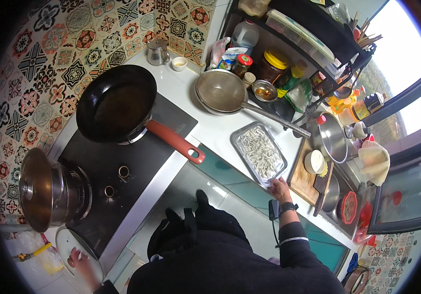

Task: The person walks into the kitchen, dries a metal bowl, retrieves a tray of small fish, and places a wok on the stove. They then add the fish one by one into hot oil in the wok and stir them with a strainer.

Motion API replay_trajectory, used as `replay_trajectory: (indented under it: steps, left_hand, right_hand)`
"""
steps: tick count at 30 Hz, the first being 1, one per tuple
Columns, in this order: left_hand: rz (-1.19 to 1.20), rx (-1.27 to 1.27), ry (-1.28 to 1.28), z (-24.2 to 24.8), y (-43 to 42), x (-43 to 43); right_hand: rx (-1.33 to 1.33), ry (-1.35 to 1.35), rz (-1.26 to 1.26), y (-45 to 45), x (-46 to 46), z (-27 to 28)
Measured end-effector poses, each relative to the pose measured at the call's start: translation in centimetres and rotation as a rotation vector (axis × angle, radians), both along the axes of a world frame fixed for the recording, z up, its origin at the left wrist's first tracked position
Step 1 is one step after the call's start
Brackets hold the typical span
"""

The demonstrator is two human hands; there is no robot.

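At the lower left my left hand, partly blurred, has its fingers around the knob of a round glass lid beside the cooktop. On the white counter lies a rectangular tray filled with small pale fish. My right hand grips the tray's near corner at the counter's edge. A dark frying pan with a red handle sits on the far burner, and its handle reaches past the cooktop's front edge. Nearer my left hand stands a lidded steel pot.
Behind the tray, a long-handled strainer rests on a bowl. Right of it are a wooden cutting board, a cleaver, a white bowl and the sink. Jars and a black rack line the back. Yellow-handled scissors lie far left.
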State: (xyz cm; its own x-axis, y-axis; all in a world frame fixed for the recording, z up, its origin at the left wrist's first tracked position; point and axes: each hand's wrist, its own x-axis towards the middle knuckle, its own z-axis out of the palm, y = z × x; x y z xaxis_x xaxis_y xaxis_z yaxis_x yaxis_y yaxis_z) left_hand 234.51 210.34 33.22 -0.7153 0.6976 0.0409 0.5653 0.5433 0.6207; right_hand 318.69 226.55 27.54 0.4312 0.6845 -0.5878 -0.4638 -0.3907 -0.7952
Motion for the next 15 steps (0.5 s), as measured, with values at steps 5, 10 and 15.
replay_trajectory:
  steps: [5, 10, 15]
  left_hand:
    - [-0.54, -0.033, -0.348, 6.3, 11.7, 16.3]
    - [-0.927, -0.258, -0.436, 10.9, 18.5, 26.8]
    - [-1.192, -0.254, -0.923, 13.1, 22.6, 33.8]
  right_hand:
    - [0.145, 0.125, -0.03, -0.3, -1.9, 1.0]
    - [0.19, 0.1, -0.023, -3.2, -4.3, 5.5]
    - [0.256, -0.069, 0.083, -6.2, -5.3, 15.0]
